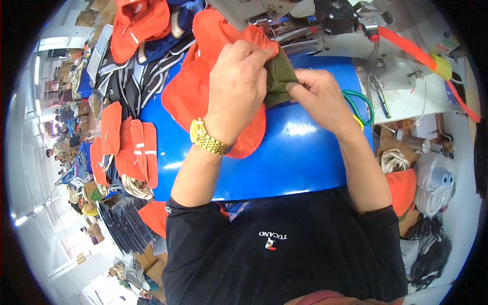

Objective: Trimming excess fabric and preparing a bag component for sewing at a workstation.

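Bright orange fabric (185, 91), looking like part of a cap with a rounded flap, lies over the blue work surface (310, 157). My left hand (236, 84) is closed on its upper edge, where an olive green fabric piece (278, 76) meets the orange. Thumb and fingers of my right hand (320, 94) pinch the right edge of the olive piece. Between the two hands the olive fabric is held stretched. My left hand hides part of the orange fabric. A gold watch (209, 140) is on my left wrist.
Sewing machine parts (335, 18) stand just beyond the hands. Green-handled scissors (368, 109) lie at the right edge of the blue surface. Orange caps (140, 28) and dark piped fabric (132, 84) are piled far left. Orange pieces (134, 147) hang at the left edge.
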A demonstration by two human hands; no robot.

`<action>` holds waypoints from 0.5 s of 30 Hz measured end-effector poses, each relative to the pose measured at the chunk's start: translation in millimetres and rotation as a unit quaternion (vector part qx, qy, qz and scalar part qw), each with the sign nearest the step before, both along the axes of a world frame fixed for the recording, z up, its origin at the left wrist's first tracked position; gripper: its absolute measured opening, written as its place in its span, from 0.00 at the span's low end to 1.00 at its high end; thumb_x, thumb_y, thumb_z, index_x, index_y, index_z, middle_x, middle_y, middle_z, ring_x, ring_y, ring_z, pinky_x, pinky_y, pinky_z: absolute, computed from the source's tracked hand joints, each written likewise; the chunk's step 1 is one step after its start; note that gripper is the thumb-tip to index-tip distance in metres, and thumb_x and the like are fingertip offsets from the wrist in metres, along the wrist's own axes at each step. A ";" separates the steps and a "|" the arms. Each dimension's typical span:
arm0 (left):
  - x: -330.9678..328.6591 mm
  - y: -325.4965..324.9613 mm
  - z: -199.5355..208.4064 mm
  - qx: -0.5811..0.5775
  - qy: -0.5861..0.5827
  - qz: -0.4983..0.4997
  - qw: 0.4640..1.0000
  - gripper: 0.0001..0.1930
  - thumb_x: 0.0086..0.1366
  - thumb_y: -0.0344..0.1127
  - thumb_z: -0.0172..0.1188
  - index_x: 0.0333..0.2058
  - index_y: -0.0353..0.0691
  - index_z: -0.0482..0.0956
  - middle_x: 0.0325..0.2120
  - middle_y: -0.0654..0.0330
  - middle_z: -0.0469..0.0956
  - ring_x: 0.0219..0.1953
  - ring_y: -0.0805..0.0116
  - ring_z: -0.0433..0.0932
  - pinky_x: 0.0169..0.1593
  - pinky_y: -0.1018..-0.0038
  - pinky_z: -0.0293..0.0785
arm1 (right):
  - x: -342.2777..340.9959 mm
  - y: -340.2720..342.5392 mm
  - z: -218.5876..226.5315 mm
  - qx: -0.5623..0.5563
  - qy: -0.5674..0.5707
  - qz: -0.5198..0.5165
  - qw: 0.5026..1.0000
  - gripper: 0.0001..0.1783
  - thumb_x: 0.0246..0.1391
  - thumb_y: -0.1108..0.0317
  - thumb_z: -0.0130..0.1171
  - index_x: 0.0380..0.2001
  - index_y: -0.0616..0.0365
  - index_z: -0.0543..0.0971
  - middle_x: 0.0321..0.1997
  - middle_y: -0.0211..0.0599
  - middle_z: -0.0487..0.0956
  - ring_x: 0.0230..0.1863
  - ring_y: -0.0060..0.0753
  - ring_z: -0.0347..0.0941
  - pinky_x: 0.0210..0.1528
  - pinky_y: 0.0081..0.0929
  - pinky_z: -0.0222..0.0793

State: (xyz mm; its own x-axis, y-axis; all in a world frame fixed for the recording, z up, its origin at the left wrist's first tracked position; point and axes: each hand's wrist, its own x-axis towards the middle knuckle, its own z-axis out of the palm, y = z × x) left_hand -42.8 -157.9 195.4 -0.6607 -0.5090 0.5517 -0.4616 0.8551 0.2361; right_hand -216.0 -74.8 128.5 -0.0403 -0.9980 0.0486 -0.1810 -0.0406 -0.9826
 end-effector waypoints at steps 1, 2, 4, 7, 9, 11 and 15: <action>-0.1 2.4 0.0 0.006 -0.007 0.017 1.000 0.15 0.56 0.22 0.59 0.43 0.37 0.86 0.36 0.56 0.78 0.39 0.54 0.76 0.44 0.61 0.77 | 0.6 -0.6 1.2 -0.003 0.001 0.001 1.000 0.08 0.60 0.74 0.55 0.35 0.65 0.83 0.26 0.30 0.79 0.29 0.17 0.70 0.32 0.23 0.67; -0.4 3.1 -0.5 0.013 -0.013 0.035 0.999 0.16 0.56 0.22 0.59 0.43 0.37 0.86 0.36 0.56 0.78 0.39 0.54 0.76 0.44 0.61 0.77 | 2.2 -0.3 3.0 -0.007 0.017 0.003 1.000 0.09 0.60 0.73 0.56 0.36 0.65 0.83 0.25 0.29 0.78 0.28 0.17 0.70 0.32 0.23 0.67; -2.4 5.0 -2.7 0.007 -0.009 0.034 0.999 0.16 0.57 0.22 0.59 0.44 0.37 0.86 0.36 0.55 0.78 0.39 0.54 0.76 0.43 0.61 0.77 | 5.5 3.5 4.5 -0.007 0.034 0.003 0.999 0.09 0.60 0.72 0.56 0.37 0.65 0.84 0.23 0.28 0.77 0.27 0.17 0.69 0.31 0.22 0.67; -12.9 12.8 -2.9 0.009 0.007 0.053 0.999 0.16 0.58 0.22 0.57 0.45 0.35 0.85 0.36 0.53 0.78 0.40 0.52 0.77 0.44 0.61 0.76 | 11.6 4.6 5.5 -0.034 0.001 -0.028 0.999 0.09 0.56 0.71 0.55 0.30 0.66 0.80 0.17 0.38 0.70 0.20 0.24 0.64 0.25 0.32 0.62; -19.0 14.3 -5.6 0.012 0.021 0.077 0.997 0.15 0.60 0.22 0.57 0.45 0.33 0.85 0.34 0.51 0.78 0.39 0.51 0.78 0.44 0.62 0.76 | 12.9 3.7 7.0 -0.050 -0.015 -0.043 0.998 0.09 0.56 0.71 0.54 0.30 0.66 0.79 0.17 0.39 0.69 0.20 0.24 0.63 0.25 0.33 0.61; -17.9 18.9 -4.3 0.015 0.008 0.093 0.996 0.14 0.60 0.22 0.58 0.44 0.33 0.85 0.33 0.51 0.78 0.38 0.51 0.78 0.44 0.61 0.76 | 12.4 1.3 3.2 -0.056 -0.013 -0.037 0.998 0.09 0.56 0.71 0.54 0.29 0.67 0.78 0.17 0.40 0.68 0.20 0.24 0.63 0.25 0.33 0.61; -17.6 28.1 -4.9 0.026 0.006 0.107 0.994 0.13 0.60 0.24 0.60 0.44 0.34 0.85 0.32 0.51 0.79 0.36 0.52 0.79 0.42 0.60 0.76 | 14.0 9.0 -0.8 -0.040 -0.024 -0.026 0.999 0.09 0.56 0.71 0.54 0.27 0.68 0.75 0.17 0.41 0.66 0.21 0.25 0.62 0.25 0.33 0.61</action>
